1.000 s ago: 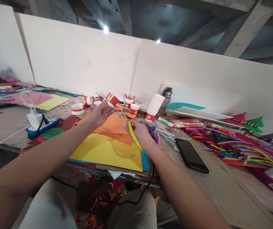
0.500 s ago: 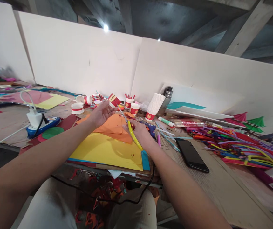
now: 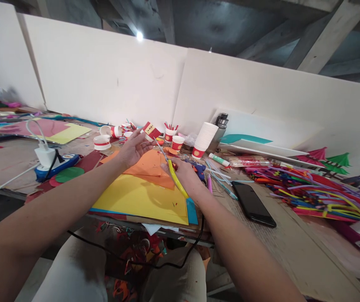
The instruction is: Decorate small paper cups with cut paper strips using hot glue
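My left hand [image 3: 135, 149] holds up a red and white paper cup piece [image 3: 151, 131] with a cream label, tilted above the table. In my right hand [image 3: 182, 173] is a pair of scissors [image 3: 177, 181] with yellow handles. Their blades point up and left, with the tips at the lower edge of the cup piece; whether they cut into it I cannot tell. Below both hands lie orange paper sheets [image 3: 146, 167] on top of a yellow sheet [image 3: 135, 201]. A blue sheet [image 3: 192, 212] shows from underneath.
Paper cups [image 3: 177, 143], a tall cup stack [image 3: 204, 140] and a metal bottle [image 3: 219, 132] stand at the back. A phone [image 3: 253, 204] and a heap of pipe cleaners [image 3: 321, 188] lie to the right. A blue power strip [image 3: 57, 165] sits left; a black cable [image 3: 154, 266] hangs in front.
Very little differs. The cup piece in my left hand has shifted and turned slightly; the scissors stay almost in the same place. My legs have moved a little.
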Tool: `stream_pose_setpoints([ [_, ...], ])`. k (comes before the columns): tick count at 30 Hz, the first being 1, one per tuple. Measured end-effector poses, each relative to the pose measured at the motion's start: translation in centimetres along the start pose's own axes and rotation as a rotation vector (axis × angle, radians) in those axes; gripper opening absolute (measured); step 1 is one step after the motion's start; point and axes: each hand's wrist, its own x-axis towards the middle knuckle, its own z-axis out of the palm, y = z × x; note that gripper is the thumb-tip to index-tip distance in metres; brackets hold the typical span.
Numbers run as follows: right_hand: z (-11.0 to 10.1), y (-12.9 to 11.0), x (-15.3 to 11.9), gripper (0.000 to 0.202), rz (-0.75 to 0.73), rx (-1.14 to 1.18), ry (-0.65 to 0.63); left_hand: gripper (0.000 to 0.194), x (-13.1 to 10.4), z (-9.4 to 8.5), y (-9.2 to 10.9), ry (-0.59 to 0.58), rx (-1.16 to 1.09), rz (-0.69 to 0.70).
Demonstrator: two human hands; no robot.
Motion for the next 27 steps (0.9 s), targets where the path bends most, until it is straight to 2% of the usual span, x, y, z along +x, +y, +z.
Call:
stream_pose_setpoints([
  [10,0.17,0.13,-0.02,0.045,-0.01,-0.007,0.003,0.028,-0.32,0.4,0.07,-0.02,0.064,0.055],
  [16,0.2,-0.03,0.0,0.035,0.017,-0.026,-0.003,0.026,-0.18,0.17,-0.08,-0.05,0.09,0.068],
  [27,0.46,0.1,0.12,0.033,0.002,-0.05,0.014,0.023,-0.24,0.32,-0.03,-0.025,0.084,0.057],
])
